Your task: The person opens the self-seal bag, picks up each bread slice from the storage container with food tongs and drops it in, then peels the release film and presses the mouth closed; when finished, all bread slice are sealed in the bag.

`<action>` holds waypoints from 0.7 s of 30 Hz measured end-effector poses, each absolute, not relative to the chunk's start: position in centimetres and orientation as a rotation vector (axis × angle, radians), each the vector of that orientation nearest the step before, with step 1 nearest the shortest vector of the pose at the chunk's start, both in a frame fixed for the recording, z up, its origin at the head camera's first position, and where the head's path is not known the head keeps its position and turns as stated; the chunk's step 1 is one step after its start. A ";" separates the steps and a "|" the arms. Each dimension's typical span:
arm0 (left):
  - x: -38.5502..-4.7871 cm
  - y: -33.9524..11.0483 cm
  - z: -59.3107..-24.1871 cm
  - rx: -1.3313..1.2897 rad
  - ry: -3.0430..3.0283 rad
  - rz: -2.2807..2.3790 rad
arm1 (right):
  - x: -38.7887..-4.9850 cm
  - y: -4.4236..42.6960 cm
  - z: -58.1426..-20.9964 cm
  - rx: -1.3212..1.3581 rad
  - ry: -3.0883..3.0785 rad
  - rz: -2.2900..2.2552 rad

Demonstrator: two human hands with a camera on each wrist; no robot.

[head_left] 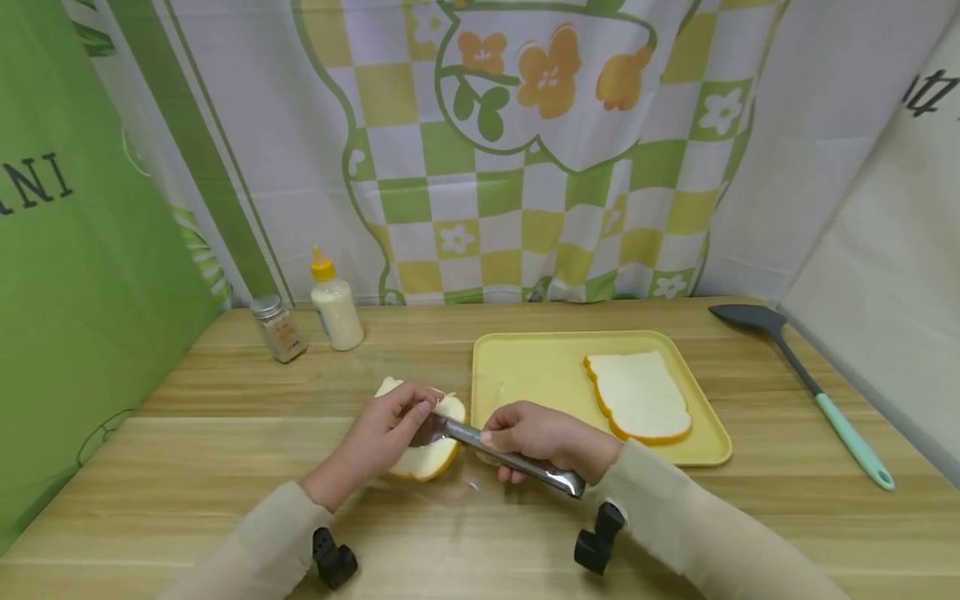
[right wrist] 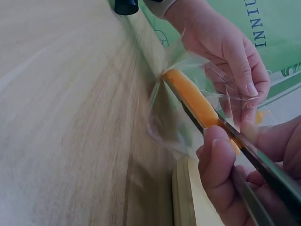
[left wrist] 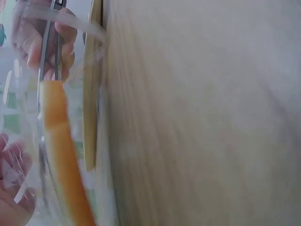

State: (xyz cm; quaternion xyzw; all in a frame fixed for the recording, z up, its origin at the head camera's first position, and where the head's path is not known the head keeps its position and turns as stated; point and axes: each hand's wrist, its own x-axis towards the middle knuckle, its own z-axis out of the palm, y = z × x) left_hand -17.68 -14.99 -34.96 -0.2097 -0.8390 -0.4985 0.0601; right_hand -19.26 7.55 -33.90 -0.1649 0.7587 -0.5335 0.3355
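Observation:
My right hand (head_left: 547, 433) grips metal tongs (head_left: 525, 468) with the thumb on top. Between the arms of the tongs is a slice of bread (head_left: 427, 461), its orange-brown crust (right wrist: 190, 95) showing edge-on in the right wrist view. Around the slice lies a clear plastic bag (right wrist: 162, 123), held above the table. My left hand (head_left: 377, 433) pinches the bag's film near the tongs' tips. How deep the bread sits in the bag is hard to see.
A yellow tray (head_left: 525, 358) bears another bread slice (head_left: 641, 396) to the right. Beyond it lies a spatula (head_left: 798, 367) with a mint handle. At the back left stand a squeeze bottle (head_left: 339, 312) and a seasoning jar (head_left: 279, 329). Curtains (head_left: 487, 250) border the table.

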 end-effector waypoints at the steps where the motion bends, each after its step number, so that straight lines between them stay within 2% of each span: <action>1: -17.6 -14.9 -35.0 -0.624 -2.546 -1.514 | -19.2 7.6 -33.9 -0.422 1.992 -1.382; 9: -17.4 -14.5 -35.0 -0.578 -2.584 -1.642 | -19.2 7.7 -33.9 -0.367 2.040 -1.388; 21: -17.5 -14.6 -35.3 -0.583 -2.556 -1.638 | -19.6 8.2 -34.3 -0.442 1.871 -1.485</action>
